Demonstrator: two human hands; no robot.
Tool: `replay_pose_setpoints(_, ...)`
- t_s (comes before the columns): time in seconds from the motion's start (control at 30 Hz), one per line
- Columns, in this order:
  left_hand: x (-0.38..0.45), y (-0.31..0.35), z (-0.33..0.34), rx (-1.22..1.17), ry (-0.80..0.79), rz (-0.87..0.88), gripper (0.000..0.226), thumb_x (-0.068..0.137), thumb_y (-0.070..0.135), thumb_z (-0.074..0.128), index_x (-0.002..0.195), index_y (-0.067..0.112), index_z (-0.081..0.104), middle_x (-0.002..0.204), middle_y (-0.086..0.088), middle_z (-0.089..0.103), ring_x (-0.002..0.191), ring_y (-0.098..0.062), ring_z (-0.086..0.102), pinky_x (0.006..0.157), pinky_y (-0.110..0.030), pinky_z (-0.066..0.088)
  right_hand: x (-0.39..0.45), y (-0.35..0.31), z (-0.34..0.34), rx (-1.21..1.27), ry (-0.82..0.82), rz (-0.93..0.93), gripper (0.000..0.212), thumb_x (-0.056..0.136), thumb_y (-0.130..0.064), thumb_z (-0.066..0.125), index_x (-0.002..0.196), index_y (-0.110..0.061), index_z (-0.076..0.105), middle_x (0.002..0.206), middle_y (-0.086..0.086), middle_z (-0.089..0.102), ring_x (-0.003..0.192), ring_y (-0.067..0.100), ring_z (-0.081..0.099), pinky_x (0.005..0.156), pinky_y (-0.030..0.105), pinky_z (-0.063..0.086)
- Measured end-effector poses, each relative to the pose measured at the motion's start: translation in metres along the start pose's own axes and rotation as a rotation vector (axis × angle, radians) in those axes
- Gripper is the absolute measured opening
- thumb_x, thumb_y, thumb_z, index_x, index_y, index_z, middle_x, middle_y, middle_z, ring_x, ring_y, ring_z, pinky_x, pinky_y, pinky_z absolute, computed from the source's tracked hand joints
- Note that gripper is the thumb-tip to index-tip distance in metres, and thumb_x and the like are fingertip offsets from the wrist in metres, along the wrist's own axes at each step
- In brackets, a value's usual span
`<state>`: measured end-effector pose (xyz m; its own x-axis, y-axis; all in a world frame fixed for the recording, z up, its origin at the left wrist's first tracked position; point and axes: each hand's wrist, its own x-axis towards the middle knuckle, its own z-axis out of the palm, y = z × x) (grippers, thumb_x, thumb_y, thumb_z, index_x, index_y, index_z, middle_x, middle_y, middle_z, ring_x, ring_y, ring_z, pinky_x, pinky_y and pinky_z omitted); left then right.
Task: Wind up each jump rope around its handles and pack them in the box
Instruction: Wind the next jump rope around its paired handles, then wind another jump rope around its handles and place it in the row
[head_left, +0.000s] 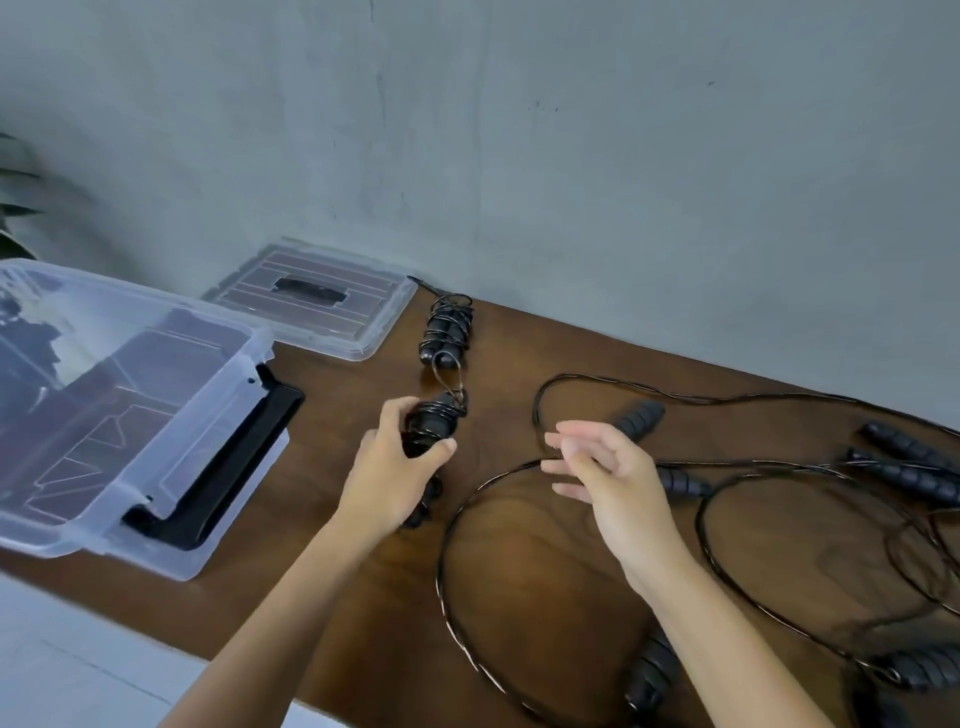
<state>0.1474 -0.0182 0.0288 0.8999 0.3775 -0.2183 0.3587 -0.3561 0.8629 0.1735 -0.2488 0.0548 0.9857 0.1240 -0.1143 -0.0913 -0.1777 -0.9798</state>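
Centrally on the table (545, 561), left hand (387, 478) grips a wound jump rope (434, 423). Right hand (597, 467) hovers, fingers spread, over loose ropes (452, 545). Clear box (130, 395) sits at the left edge.

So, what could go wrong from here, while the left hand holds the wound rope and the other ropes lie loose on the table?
1. The left hand grips the wound rope, whose end loop sticks out by the finished bundle; it may unwind or snag.
2. The right hand hovers open over the loose ropes, which cross; lifting one could drag others.
3. The clear box looks empty; nothing is packed yet.
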Motion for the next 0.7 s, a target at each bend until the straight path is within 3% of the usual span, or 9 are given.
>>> replay_pose_setpoints(0.17,0.032,-0.020,0.001,0.482,0.158,0.026,0.069,0.094,0.050,0.070,0.150,0.041,0.032,0.138,-0.016,0.045,0.123,-0.039,0.052,0.106,-0.053,0.045,-0.008,0.011,0.009,-0.047,-0.015,0.041,0.019,0.103,-0.018,0.057,0.117,-0.024,0.067,0.109,-0.007,0.076,0.093,0.012,0.074,0.082,0.032,0.062)
replay_pose_setpoints(0.4,0.035,-0.040,0.011,0.714,0.179,0.040,0.080,0.094,0.058,0.065,0.157,0.032,0.022,0.146,-0.016,0.042,0.127,-0.037,0.050,0.103,-0.050,0.045,-0.015,0.028,0.012,-0.083,0.020,0.095,0.017,0.102,-0.020,0.058,0.116,-0.026,0.067,0.103,-0.011,0.076,0.090,0.010,0.075,0.078,0.026,0.062)
replay_pose_setpoints(0.5,0.035,-0.035,0.013,0.773,0.185,0.034,0.088,0.091,0.066,0.063,0.158,0.030,0.018,0.151,-0.016,0.036,0.134,-0.040,0.043,0.105,-0.055,0.043,-0.016,0.033,0.010,-0.085,0.041,0.111,0.016,0.102,-0.020,0.059,0.115,-0.025,0.067,0.103,-0.010,0.076,0.089,0.010,0.075,0.077,0.025,0.061)
replay_pose_setpoints(0.6,0.036,-0.026,0.017,0.802,0.227,0.120,0.086,0.091,0.064,0.065,0.157,0.026,0.026,0.156,-0.017,0.034,0.141,-0.041,0.036,0.110,-0.059,0.036,-0.016,0.039,0.002,-0.096,0.068,0.128,0.016,0.102,-0.020,0.058,0.115,-0.026,0.067,0.104,-0.010,0.076,0.089,0.011,0.075,0.079,0.028,0.062)
replay_pose_setpoints(0.7,0.038,-0.014,0.031,0.734,0.199,0.315,0.068,0.092,0.053,0.071,0.148,0.023,0.047,0.153,-0.015,0.041,0.142,-0.039,0.037,0.114,-0.057,0.031,-0.014,0.046,-0.010,-0.134,0.131,0.149,0.016,0.103,-0.021,0.058,0.114,-0.028,0.067,0.105,-0.010,0.076,0.089,0.009,0.074,0.078,0.027,0.061)
